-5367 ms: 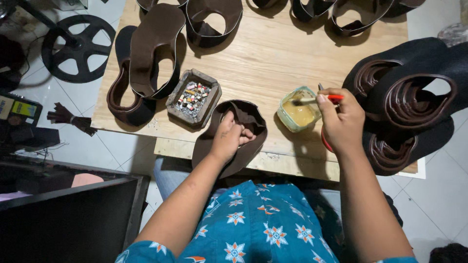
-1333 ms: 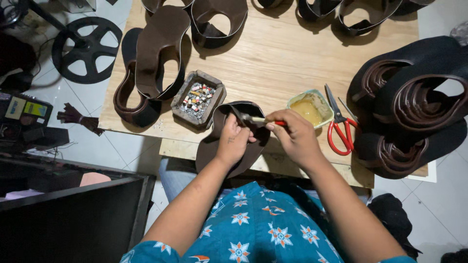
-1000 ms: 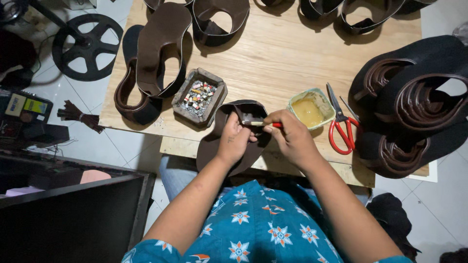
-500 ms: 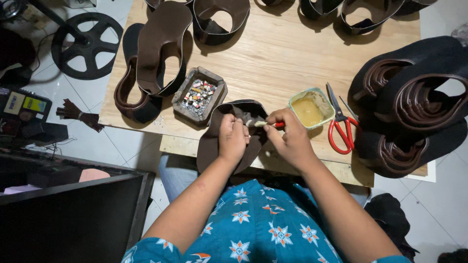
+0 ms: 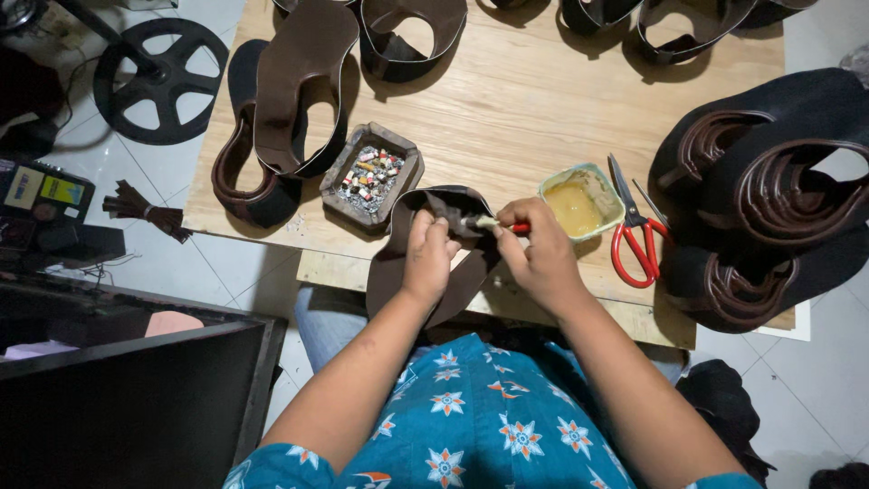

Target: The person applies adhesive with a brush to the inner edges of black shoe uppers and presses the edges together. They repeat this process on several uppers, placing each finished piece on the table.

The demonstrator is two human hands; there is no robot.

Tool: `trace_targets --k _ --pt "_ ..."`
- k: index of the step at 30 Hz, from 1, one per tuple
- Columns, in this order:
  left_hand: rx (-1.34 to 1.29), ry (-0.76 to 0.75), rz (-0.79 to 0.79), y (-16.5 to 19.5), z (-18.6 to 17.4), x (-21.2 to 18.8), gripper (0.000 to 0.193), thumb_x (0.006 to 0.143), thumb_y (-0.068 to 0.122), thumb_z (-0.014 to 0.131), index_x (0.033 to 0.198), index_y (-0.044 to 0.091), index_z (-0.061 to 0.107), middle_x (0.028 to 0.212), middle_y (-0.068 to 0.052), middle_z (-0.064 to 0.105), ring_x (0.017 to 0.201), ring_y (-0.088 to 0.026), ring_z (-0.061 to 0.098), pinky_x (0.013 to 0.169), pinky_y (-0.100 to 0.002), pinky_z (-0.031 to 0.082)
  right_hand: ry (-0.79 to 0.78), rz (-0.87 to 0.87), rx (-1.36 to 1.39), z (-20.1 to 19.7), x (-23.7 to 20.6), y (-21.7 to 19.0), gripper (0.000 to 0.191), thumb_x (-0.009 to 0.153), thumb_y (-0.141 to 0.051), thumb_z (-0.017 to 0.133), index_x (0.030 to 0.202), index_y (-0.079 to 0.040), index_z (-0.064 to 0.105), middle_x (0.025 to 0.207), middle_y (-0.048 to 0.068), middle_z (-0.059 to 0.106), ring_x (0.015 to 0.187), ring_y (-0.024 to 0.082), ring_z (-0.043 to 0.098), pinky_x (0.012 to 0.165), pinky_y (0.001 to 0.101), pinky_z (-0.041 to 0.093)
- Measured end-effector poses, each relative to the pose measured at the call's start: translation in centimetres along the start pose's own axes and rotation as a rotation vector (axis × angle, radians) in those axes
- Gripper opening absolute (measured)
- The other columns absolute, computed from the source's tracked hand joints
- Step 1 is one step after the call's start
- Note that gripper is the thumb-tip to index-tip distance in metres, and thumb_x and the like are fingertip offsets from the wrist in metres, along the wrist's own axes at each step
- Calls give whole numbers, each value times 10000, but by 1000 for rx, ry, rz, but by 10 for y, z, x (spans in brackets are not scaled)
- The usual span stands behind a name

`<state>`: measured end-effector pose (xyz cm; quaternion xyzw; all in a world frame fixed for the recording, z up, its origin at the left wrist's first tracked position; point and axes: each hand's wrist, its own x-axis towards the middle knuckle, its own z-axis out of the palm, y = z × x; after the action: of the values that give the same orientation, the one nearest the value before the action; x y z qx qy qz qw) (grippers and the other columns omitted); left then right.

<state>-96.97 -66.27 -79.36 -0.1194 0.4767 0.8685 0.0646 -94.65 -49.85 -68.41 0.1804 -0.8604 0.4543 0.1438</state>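
1. Head view: the left hand (image 5: 427, 258) pins a brown leather upper (image 5: 425, 272) at the near edge of the table (image 5: 516, 100), fingers curled down on a folded flap. The grip is closed on the leather.
2. The right hand (image 5: 541, 256) is closed around a small brush (image 5: 493, 223) with a red handle; its pale tip rests on the flap just beside the left fingertips.
3. The step in hand looks like brushing glue onto the flap. The stroke seems mid-way; how much of the surface is coated cannot be told.
4. A next move would call for a steady pinch on the flap, so the limp leather does not slip under the brush, and a light, even stroke that stays inside the edge.
5. The glue tub (image 5: 579, 199), a small pale container of yellow paste, stands just right of the right hand, within easy reach.
6. Red-handled scissors (image 5: 634, 235) lie beside the tub, blades pointing away.
7. A square stone-grey ashtray (image 5: 371, 177) sits just left of the upper.
8. More uppers (image 5: 303, 86) lie about in looped, cut-out shapes, matte and supple; a stack (image 5: 769, 199) at the right shows ribbed, glossy brown trim on dark soles.
9. The table is bare, pale wood with visible grain.
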Motion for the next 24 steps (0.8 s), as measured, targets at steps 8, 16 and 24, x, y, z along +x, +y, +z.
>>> trace_targets --k 8,16,24 --pt "94 57 21 -10 -4 3 80 1017 161 477 946 126 474 750 25 407 586 -57 377 482 -233 324 60 308 132 -13 1 -2 157 952 -63 681 1047 -36 559 929 99 674 822 187 675 749 318 551" --pt "159 20 243 -10 7 -4 101 1022 166 436 1067 81 467 1023 -36 522 910 -149 611 771 -304 615 67 -27 -122 5 3 -7 129 967 -72 716 1041 -18 626 968 141 651 894 266 651 793 347 520" --pt "739 34 484 0 6 -36 310 1068 170 406 1222 -10 607 1149 -230 679 1085 -387 652 965 -443 497 120 165 32 27 -25 15 186 1002 -125 694 1153 -26 650 1070 133 751 933 257 749 821 330 570"
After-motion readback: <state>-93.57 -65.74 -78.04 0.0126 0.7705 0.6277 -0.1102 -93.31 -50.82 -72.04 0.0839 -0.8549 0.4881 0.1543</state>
